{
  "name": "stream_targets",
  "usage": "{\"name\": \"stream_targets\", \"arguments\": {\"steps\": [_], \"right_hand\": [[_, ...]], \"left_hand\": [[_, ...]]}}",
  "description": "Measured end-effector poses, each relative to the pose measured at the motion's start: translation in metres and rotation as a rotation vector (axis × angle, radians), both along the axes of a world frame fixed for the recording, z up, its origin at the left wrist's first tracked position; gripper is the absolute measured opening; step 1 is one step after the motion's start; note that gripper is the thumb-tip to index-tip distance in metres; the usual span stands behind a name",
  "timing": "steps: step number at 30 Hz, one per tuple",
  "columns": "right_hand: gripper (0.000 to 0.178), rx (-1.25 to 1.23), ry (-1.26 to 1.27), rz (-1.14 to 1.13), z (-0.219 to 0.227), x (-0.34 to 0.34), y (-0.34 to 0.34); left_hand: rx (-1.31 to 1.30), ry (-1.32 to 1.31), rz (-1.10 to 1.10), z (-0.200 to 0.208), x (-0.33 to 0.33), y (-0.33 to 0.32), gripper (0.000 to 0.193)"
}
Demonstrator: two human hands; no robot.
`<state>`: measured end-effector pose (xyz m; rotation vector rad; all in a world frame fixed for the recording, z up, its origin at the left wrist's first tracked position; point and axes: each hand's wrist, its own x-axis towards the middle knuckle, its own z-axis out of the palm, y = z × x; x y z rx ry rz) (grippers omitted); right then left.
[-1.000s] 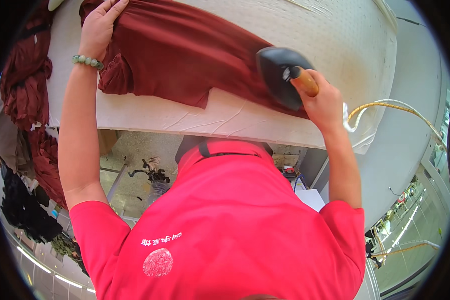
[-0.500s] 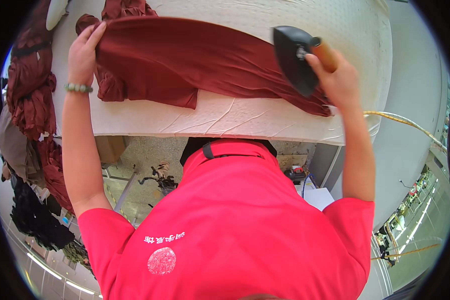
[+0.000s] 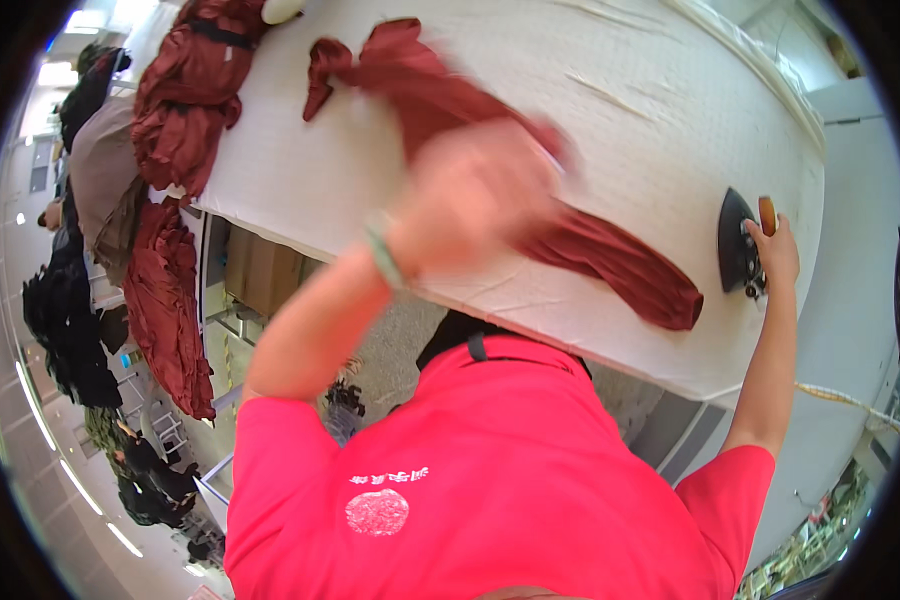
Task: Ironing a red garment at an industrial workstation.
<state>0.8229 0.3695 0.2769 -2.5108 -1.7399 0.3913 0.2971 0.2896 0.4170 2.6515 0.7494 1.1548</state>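
The dark red garment (image 3: 615, 262) lies bunched and slanting across the white padded ironing table (image 3: 660, 130), its narrow, sleeve-like end toward the near right. Over its middle is my left hand (image 3: 485, 195), smeared by motion, so its fingers and any hold on the cloth cannot be made out. At the table's right side, my right hand (image 3: 778, 255) grips the wooden handle of a black iron (image 3: 735, 240). That iron stands apart from the garment. A green bead bracelet (image 3: 382, 258) circles my left wrist.
More dark red garments (image 3: 185, 110) are heaped at the table's left edge, with others (image 3: 165, 300) hanging below. Brown cloth (image 3: 105, 170) and black cloth (image 3: 65, 320) hang farther left. A cardboard box (image 3: 260, 270) sits under the table. A yellowish hose (image 3: 850, 402) runs off at the right.
My right hand has carried the iron off the garment to the table's right side. My left hand has swept from the garment's far left end to its middle. The cloth is now bunched; the view has turned.
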Motion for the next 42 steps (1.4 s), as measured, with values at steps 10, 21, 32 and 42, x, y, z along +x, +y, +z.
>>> {"name": "stream_targets", "arguments": {"steps": [10, 21, 32, 42], "right_hand": [[0.060, 0.184, 1.012, -0.150, -0.013, -0.077, 0.045], [0.061, 0.496, 0.287, 0.526, -0.011, -0.166, -0.006], [0.026, 0.255, -0.210, 0.047, -0.007, -0.133, -0.034], [0.013, 1.107, -0.023, 0.036, 0.130, -0.189, -0.054]], "left_hand": [[-1.101, -0.355, -0.543, 0.121, -0.017, -0.124, 0.014], [-0.974, 0.020, -0.097, 0.083, -0.071, -0.110, 0.019], [0.078, 1.442, 0.298, 0.010, -0.184, 0.113, 0.017], [0.413, 0.788, 1.092, 0.117, -0.337, 0.162, 0.040]]}}
